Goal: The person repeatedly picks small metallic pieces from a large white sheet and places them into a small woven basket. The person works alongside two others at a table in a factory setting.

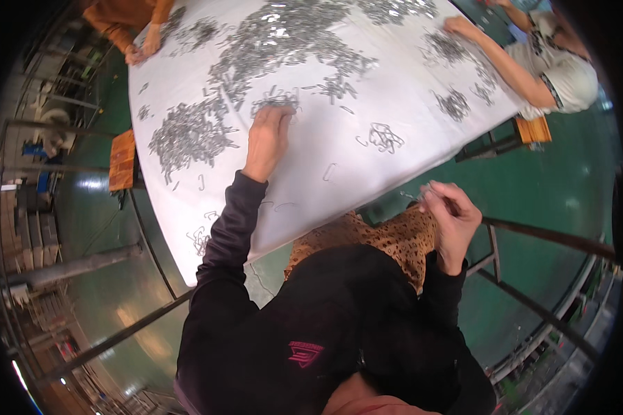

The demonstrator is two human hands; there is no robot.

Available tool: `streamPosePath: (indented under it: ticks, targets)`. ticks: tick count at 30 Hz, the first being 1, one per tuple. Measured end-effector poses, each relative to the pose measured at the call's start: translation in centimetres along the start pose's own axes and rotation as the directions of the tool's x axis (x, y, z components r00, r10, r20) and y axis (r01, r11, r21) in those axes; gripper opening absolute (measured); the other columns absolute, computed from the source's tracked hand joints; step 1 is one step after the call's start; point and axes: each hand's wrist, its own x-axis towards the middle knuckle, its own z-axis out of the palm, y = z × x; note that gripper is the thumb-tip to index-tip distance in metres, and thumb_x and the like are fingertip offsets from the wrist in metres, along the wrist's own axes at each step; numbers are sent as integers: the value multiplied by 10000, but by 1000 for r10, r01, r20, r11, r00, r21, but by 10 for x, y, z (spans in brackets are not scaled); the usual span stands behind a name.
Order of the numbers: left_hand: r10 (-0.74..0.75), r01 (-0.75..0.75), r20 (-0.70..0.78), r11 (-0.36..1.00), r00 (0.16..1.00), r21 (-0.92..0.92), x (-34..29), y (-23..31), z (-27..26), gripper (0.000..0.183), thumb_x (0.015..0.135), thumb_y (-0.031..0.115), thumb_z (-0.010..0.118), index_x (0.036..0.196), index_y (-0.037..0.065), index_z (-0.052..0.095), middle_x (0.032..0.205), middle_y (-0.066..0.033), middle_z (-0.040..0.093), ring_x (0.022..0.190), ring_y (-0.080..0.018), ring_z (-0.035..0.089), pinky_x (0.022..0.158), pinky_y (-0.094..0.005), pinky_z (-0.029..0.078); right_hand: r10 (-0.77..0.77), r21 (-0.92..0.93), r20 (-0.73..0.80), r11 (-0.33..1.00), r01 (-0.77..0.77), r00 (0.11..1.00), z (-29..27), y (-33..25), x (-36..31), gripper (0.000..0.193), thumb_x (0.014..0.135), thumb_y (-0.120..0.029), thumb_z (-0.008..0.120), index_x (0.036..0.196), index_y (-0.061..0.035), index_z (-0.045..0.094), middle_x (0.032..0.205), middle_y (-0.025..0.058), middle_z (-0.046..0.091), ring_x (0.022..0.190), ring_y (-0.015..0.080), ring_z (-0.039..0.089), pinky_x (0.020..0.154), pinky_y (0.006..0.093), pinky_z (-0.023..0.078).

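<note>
Bright overhead light glares off the white table [394,83]; fisheye edges bend and darken.

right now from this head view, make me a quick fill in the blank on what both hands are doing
The left hand rests flat on the ____ table among small metal clips.
The right hand is held off the table's edge, pinching a thin metal ____.
Two other people reach onto the table from its ____ side.

Missing words: white; clip; far
</note>
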Motion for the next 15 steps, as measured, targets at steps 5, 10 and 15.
streamPosePath:
  ticks: [5, 10, 15]
  targets:
    - [-146, 414, 404, 549, 903, -726, -15, 114, 15, 93, 884, 46, 624, 969, 18, 650, 904, -73, 688, 774, -123, 631, 776, -262, 498, 67, -6, -14, 998, -67, 998, 0, 7, 0, 192, 795, 106, 659, 978, 50, 679, 860, 70, 660, 718, 105, 626, 633, 210, 508]
    - [65, 448, 491, 323, 868, -834, -26, 166, 26, 88, 878, 12, 630, 964, 23, 646, 1006, -60, 635, 910, -124, 602, 835, -271, 492, 86, 43, -39, 996, -84, 996, -3, 10, -8, 190, 804, 98, 654, 984, 41, 678, 897, 64, 667, 774, 102, 639, 663, 217, 524]
    - [66, 443, 494, 348, 867, -826, -32, 175, 36, 74, 886, 19, 624, 957, 28, 642, 1067, -56, 580, 1007, -134, 572, 902, -285, 469, 61, 26, -58, 998, -59, 996, -4, 14, -14, 190, 809, 94, 653, 989, 37, 675, 906, 53, 658, 786, 95, 636, 679, 210, 523]
